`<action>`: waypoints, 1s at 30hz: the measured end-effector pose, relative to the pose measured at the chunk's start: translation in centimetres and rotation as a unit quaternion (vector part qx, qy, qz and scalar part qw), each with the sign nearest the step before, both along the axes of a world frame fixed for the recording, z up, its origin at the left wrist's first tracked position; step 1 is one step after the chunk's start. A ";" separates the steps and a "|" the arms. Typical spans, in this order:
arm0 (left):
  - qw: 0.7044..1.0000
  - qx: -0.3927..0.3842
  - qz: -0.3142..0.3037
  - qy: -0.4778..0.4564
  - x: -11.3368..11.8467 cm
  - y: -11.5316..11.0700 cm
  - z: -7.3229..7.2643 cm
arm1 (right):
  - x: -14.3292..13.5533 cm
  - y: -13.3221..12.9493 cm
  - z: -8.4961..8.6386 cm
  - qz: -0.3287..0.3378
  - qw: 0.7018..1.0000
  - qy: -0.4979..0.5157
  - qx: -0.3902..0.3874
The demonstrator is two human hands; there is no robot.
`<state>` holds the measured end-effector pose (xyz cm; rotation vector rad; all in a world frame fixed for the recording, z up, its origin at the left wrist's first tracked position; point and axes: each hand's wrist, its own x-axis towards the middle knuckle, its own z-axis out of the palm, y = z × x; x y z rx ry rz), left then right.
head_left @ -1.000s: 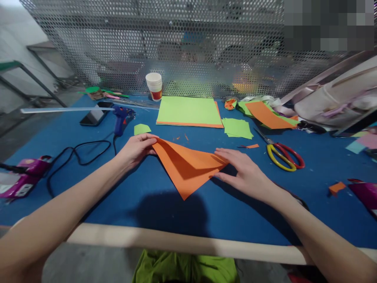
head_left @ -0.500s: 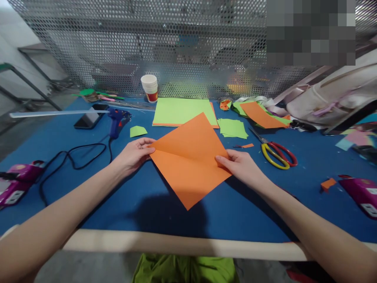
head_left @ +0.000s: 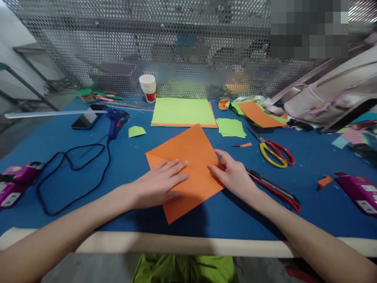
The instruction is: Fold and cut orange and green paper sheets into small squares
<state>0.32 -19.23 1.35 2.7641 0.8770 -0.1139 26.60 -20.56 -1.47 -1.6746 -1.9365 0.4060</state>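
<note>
The left hand [head_left: 161, 182] lies over an orange paper square [head_left: 194, 151] with its fingers spread, pressing lightly rather than gripping. The right hand [head_left: 234, 173] pinches the square's right-hand corner between thumb and bent fingers. The paper sits diamond-wise at the near middle of the blue tabletop [head_left: 244, 224], opened out, with a faint crease running in from its left corner.

The step in hand looks like steadying and aligning the creased sheet; any fold from this position would call for matched corners and a firm left palm against slipping.

Beside the right forearm lies a utility knife [head_left: 271, 185], with scissors [head_left: 264, 142] beyond it. Farther out are green paper squares [head_left: 231, 127], a stack of large sheets [head_left: 182, 111] and, to the left, a glue gun [head_left: 113, 125].
</note>
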 end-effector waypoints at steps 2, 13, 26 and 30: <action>0.999 -0.014 -0.033 0.039 -0.1 -0.3 -0.3 | 0.5 0.4 -0.6 0.008 1.000 -0.019 0.021; 0.998 0.059 0.011 -0.024 1.5 0.4 -0.9 | 0.5 0.9 -1.6 0.081 0.939 -0.276 0.191; 0.999 0.019 0.022 0.028 0.4 0.6 -2.9 | 0.8 0.2 -2.0 0.285 0.933 -0.219 0.019; 0.999 -0.003 0.029 0.041 -0.8 1.1 -2.8 | 0.9 -0.1 -1.7 0.278 0.934 -0.224 -0.034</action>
